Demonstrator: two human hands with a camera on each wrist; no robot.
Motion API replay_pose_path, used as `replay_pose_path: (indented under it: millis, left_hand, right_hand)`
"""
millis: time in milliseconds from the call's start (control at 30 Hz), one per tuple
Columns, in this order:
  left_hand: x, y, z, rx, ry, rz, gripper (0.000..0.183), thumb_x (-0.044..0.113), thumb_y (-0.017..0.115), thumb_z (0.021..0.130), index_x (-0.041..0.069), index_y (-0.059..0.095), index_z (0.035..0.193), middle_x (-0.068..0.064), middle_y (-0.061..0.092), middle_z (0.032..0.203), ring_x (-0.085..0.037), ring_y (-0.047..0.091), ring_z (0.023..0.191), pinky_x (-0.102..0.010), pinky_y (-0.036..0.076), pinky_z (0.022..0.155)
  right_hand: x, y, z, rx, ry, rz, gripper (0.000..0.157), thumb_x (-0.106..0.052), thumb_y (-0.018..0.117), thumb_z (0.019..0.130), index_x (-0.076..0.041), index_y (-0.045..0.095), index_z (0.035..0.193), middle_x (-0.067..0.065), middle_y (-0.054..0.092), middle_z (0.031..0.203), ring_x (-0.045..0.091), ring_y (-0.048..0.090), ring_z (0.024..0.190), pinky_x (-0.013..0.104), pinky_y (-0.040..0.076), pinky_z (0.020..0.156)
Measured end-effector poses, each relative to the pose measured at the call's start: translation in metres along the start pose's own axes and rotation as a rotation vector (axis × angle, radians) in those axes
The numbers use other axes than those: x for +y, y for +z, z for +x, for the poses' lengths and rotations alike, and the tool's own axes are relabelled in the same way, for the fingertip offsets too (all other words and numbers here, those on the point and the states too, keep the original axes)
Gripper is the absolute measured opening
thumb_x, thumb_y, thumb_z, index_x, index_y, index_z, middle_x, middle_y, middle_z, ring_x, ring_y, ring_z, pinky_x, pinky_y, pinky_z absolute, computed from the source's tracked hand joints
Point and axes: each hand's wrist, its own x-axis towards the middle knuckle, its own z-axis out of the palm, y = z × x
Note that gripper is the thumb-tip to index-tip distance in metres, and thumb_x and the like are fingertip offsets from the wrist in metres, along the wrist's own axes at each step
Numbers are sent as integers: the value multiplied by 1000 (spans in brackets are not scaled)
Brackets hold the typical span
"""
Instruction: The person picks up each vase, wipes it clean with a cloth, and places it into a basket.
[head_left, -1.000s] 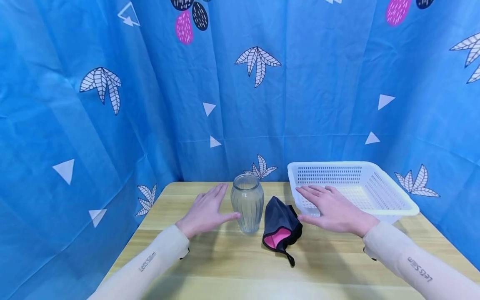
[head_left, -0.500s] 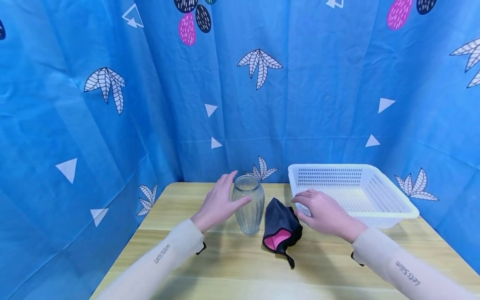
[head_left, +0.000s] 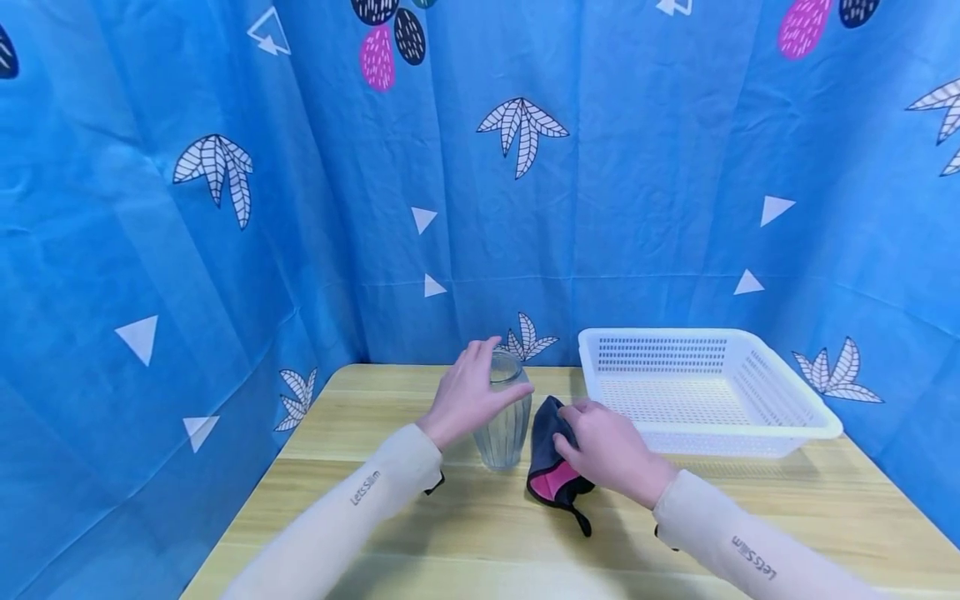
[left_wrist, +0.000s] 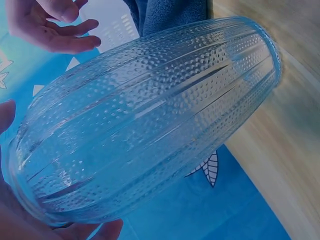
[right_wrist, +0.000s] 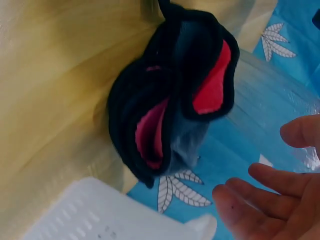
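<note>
A ribbed clear glass vase point(head_left: 501, 433) stands upright on the table. My left hand point(head_left: 468, 396) is around its top, fingers behind the rim and thumb in front. In the left wrist view the dimpled vase point(left_wrist: 150, 120) fills the frame, with gaps showing between thumb and glass; firm contact cannot be told. Right of the vase lies a dark grey cloth item point(head_left: 543, 446) with pink lining, black edging and a loop. My right hand point(head_left: 611, 446) hovers over its right side. In the right wrist view its fingers point(right_wrist: 265, 200) are spread, apart from the cloth item point(right_wrist: 182, 145), which has two openings.
A white perforated plastic basket point(head_left: 693, 429) sits at the back right of the wooden table point(head_left: 480, 533). A blue patterned curtain point(head_left: 510, 233) hangs behind the table and along both sides.
My left hand has moved right, from beside the vase to around its top. My right hand has moved left, from near the basket to over the cloth item. Vase and cloth stay put.
</note>
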Motion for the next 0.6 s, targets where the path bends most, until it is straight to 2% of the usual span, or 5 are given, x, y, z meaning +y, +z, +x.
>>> replay_pose_path:
  millis: [200,333,467,600]
  left_hand:
    - [1,2,2,11,3,25,90,71,62,85,17,39,152,-5,52,142,-25,54,125,-46,48,103]
    - [2,1,4,10,7,32,86,68,64,86,17,40,152,-5,52,141,-25,54,126,-47,48,104]
    - [2,2,3,2,6,32,86,67,64,86,17,41,151,-5,52,142,-25,53,128,-48,47,105]
    - [1,5,2,0,8,26,85,64,66,86,16,42,151,-6,52,142,-26,53,128,-48,46,105]
  right_hand:
    - [-10,8,1,-47,24,-34,43,-32,70,92,4,68,117,20,71,112,35,69,103,49,59,83]
    - [-13,16,2,-92,66,-111,51,-38,67,95,6,63,121,23,68,113,38,67,99,49,59,81]
    - [-14,29,2,-42,59,-234,52,-38,67,94,8,61,117,24,66,104,35,66,78,45,60,65]
    - [-14,41,2,45,42,-345,48,-34,71,92,10,62,108,28,67,101,27,59,52,38,53,44]
